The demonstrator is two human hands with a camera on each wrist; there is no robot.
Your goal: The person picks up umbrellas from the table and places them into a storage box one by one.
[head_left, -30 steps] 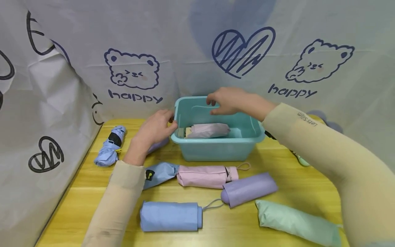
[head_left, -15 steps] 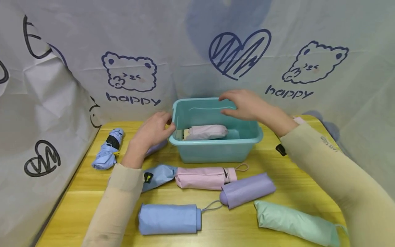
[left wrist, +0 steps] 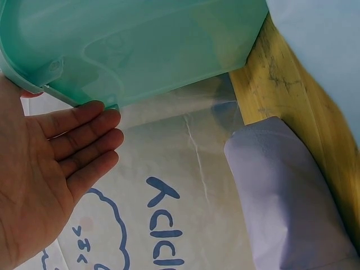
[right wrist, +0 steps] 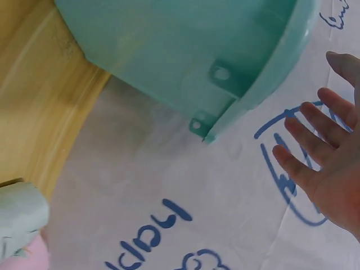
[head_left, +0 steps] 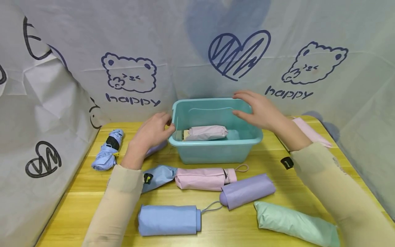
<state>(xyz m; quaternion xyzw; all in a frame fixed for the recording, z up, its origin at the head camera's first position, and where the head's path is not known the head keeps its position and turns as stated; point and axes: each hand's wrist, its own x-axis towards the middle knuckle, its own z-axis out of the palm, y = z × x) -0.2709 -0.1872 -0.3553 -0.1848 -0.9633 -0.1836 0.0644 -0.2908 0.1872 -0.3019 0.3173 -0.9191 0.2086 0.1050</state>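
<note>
A teal plastic bin (head_left: 216, 153) stands at the back of the table with a pale pink folded umbrella (head_left: 208, 132) lying in it. My left hand (head_left: 152, 129) is at the bin's left rim; in the left wrist view its fingers (left wrist: 90, 138) extend loosely, fingertips right at the rim's underside, the thumb mostly hidden. Over the bin's right side hovers my right hand (head_left: 260, 110), fingers spread and nothing in them. The right wrist view has that hand's fingers (right wrist: 312, 138) apart from the bin's rim (right wrist: 270, 90).
Folded umbrellas lie around the bin: crumpled blue (head_left: 108, 151), grey-blue (head_left: 162, 176), pink (head_left: 200, 179), purple (head_left: 248, 191), light blue (head_left: 168, 220) and mint green (head_left: 296, 223). Another pink umbrella (head_left: 311, 132) is at the back right. A printed cloth (head_left: 185, 68) hangs behind the table.
My right hand has moved rightward from over the bin's middle to its right side, its fingers spreading. The pink umbrella at the back right has come into view. My left hand stays at the rim.
</note>
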